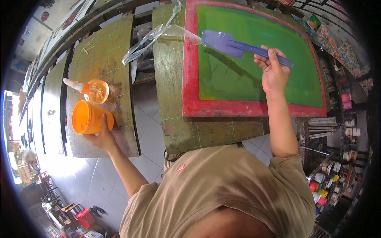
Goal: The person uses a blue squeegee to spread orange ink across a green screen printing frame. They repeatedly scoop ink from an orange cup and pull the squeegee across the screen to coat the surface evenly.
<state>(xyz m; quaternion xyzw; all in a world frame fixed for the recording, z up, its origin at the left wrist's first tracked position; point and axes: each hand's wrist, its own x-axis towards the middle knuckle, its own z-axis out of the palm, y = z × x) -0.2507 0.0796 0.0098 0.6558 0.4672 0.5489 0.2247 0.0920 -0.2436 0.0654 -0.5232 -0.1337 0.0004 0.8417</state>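
My right hand (274, 75) grips the handle of a translucent blue-purple spatula (222, 43), holding it over a screen-printing frame. The spatula's flat blade points left and casts a shadow on the green mesh (254, 73). The frame's red border (238, 108) surrounds that mesh. My left hand (102, 137) is wrapped round the side of an orange plastic tub (92, 118), whose open mouth is tilted toward the left. Right behind the tub, a clear bottle of orange liquid (96, 91) with a pale nozzle stands on the left board.
A crumpled strip of clear plastic (152, 36) reaches over the gap between the left board (107, 43) and the middle board (214, 133); whether it touches the spatula, I cannot tell. Small sticks (88, 46) lie farther back. Paint pots (327, 168) crowd the racks at right.
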